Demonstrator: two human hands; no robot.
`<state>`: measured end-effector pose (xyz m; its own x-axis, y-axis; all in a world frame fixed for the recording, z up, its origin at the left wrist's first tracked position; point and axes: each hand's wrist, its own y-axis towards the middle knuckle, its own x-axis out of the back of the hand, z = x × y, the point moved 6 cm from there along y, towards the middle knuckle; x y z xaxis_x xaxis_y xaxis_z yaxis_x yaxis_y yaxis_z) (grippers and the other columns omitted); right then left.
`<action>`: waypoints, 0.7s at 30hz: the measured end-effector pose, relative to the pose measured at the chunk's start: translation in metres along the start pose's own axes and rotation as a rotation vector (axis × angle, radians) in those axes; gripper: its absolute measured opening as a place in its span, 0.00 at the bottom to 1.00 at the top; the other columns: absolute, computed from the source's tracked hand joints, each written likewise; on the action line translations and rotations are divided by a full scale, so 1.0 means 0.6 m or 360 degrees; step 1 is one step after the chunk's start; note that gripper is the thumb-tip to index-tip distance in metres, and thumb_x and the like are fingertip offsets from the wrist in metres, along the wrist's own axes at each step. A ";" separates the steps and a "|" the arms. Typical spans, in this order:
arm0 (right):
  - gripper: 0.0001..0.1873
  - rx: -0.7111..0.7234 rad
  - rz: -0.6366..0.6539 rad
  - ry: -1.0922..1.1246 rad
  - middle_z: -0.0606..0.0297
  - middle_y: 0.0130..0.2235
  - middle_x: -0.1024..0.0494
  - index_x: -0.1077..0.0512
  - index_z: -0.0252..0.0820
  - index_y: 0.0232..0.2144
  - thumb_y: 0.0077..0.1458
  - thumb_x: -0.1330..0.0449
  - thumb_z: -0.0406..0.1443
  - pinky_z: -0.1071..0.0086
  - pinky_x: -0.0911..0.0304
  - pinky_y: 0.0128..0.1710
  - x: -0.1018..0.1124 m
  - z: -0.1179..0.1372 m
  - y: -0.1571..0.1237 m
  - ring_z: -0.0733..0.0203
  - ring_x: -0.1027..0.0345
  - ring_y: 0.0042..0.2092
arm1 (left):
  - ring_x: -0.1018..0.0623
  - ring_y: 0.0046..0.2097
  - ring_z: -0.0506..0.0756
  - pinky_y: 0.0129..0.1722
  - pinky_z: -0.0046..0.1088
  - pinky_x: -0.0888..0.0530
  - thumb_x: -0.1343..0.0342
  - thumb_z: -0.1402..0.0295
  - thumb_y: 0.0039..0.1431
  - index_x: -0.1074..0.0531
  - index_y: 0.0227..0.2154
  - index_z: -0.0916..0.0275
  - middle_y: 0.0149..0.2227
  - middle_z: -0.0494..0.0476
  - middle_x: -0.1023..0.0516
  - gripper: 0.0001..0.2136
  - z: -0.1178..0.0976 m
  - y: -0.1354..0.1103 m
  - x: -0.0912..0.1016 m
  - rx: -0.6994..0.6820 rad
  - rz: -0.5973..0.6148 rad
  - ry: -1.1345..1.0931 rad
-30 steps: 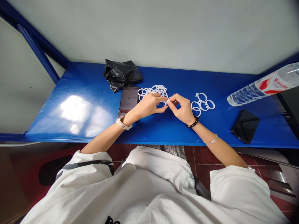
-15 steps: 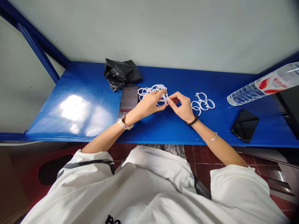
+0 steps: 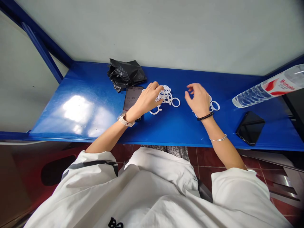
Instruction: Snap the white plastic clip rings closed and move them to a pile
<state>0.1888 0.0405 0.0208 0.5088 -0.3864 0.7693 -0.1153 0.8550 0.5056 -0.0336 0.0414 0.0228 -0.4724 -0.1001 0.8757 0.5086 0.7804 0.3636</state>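
A heap of white plastic rings with small eyelets, like curtain rings, lies on the blue tabletop. My left hand is over the left side of this heap, thumb and fingers apart, partly covering it. One loose ring lies flat at the heap's right edge, and another sits below my left hand. Farther right, my right hand is above the smaller group of white rings and hides most of it. Its thumb and fingers are apart, and nothing shows between them.
Left of the heap lies a phone with a timer on its screen, partly under my left hand. Behind it rests a crumpled black plastic bag. To the right are a water bottle and a dark phone. A wall rises behind the table.
My hands were together at the heap's right edge and have separated. The right one has moved right, over the smaller group; the left has shifted slightly left. Single rings now show around the heap.
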 end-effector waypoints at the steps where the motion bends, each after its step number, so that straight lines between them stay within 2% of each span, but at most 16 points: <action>1: 0.11 -0.0076 0.0012 -0.0110 0.50 0.43 0.22 0.26 0.41 0.43 0.64 0.41 0.42 0.53 0.30 0.43 0.005 -0.023 0.005 0.44 0.28 0.45 | 0.24 0.50 0.63 0.48 0.40 0.24 0.42 0.71 0.62 0.30 0.51 0.62 0.48 0.65 0.25 0.14 0.005 0.001 0.000 0.0006 -0.0008 0.0015; 4: 0.17 -0.0298 0.0133 -0.0433 0.43 0.49 0.25 0.26 0.38 0.44 0.64 0.41 0.47 0.48 0.31 0.44 0.022 -0.082 0.014 0.37 0.31 0.51 | 0.24 0.50 0.64 0.48 0.41 0.23 0.42 0.70 0.62 0.30 0.51 0.63 0.49 0.66 0.25 0.15 0.015 0.004 0.001 0.0034 0.0013 0.0074; 7: 0.19 -0.0481 0.0363 -0.0696 0.43 0.52 0.26 0.26 0.38 0.47 0.63 0.40 0.46 0.47 0.31 0.46 0.035 -0.111 0.016 0.35 0.33 0.55 | 0.24 0.51 0.64 0.49 0.42 0.23 0.44 0.70 0.64 0.30 0.53 0.65 0.50 0.67 0.25 0.16 0.019 0.006 -0.001 0.0092 0.0106 0.0128; 12: 0.18 -0.0641 0.0659 -0.0810 0.47 0.52 0.25 0.25 0.40 0.48 0.59 0.38 0.44 0.49 0.31 0.47 0.043 -0.111 0.015 0.37 0.31 0.54 | 0.24 0.52 0.65 0.50 0.42 0.24 0.43 0.68 0.65 0.30 0.55 0.67 0.52 0.68 0.24 0.17 0.018 0.008 -0.003 0.0135 0.0227 0.0134; 16: 0.16 -0.0678 0.0749 -0.0825 0.49 0.51 0.25 0.24 0.41 0.48 0.58 0.38 0.38 0.50 0.31 0.46 0.037 -0.108 0.013 0.41 0.28 0.48 | 0.24 0.51 0.65 0.48 0.40 0.24 0.42 0.66 0.66 0.30 0.56 0.67 0.51 0.68 0.23 0.18 0.013 0.008 -0.006 0.0114 0.0238 0.0134; 21: 0.15 -0.0626 0.0777 -0.0812 0.48 0.54 0.26 0.23 0.40 0.48 0.59 0.41 0.30 0.51 0.31 0.49 0.022 -0.106 0.011 0.43 0.26 0.48 | 0.23 0.49 0.63 0.49 0.39 0.25 0.41 0.64 0.67 0.31 0.58 0.68 0.49 0.67 0.22 0.20 0.009 0.008 -0.008 0.0079 0.0217 0.0110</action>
<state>0.2488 0.0631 0.0096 0.0156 0.0331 0.9993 0.1331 0.9905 -0.0349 -0.0325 0.0488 0.0185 -0.3500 -0.0322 0.9362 0.5277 0.8189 0.2255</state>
